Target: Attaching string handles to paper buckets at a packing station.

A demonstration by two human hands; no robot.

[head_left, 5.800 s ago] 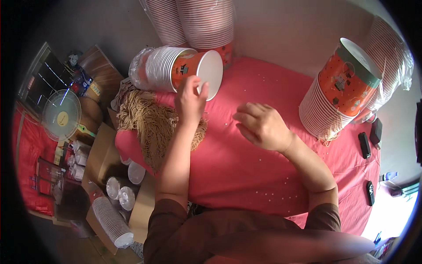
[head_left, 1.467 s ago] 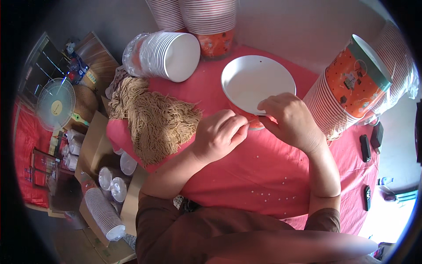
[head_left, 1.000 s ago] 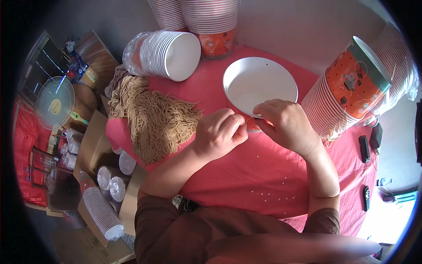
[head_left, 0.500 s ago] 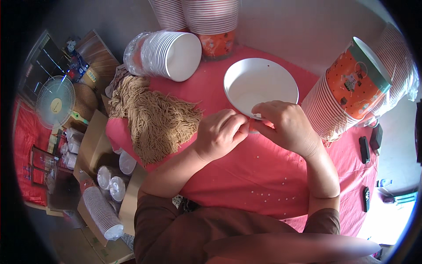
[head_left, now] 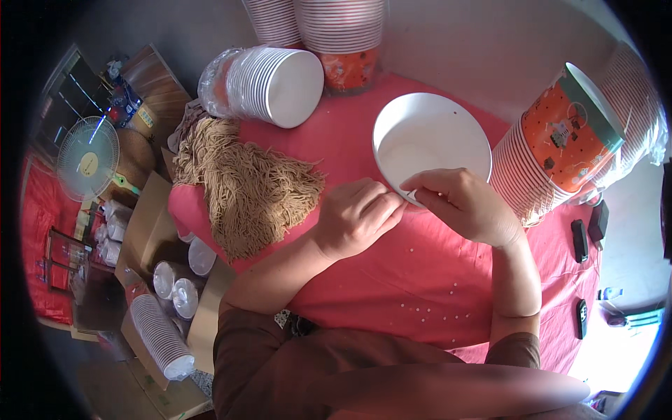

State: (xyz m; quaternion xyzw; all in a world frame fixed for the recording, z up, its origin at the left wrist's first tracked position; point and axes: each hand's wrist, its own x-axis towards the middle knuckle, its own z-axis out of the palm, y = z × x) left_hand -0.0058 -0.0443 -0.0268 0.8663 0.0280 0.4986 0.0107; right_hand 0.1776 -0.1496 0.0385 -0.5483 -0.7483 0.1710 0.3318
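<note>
A white-lined paper bucket (head_left: pixel 430 133) stands tilted on the red cloth, its open mouth showing. My left hand (head_left: pixel 360 218) is closed at the near rim, fingers curled and pinching the bucket's edge. Beside it my right hand (head_left: pixel 465 206) is closed too, its fingertips bent over the same rim and nearly touching my left fingers. A small white bit shows at those fingertips; I cannot tell what it is. Left of my hands lies a heap of tan cords (head_left: pixel 255 192).
A stack of orange patterned paper buckets (head_left: pixel 563 140) leans at the right. Wrapped bucket stacks (head_left: pixel 297 87) are at the back. Small white discs (head_left: pixel 434 318) dot the red cloth (head_left: pixel 392 287). A cardboard box (head_left: pixel 150 224) with wrapped containers stands at the left, near a fan (head_left: pixel 87 161).
The bucket has shifted a little to the right and tilted more toward me. My hands have moved slightly right with it, still together at its rim.
</note>
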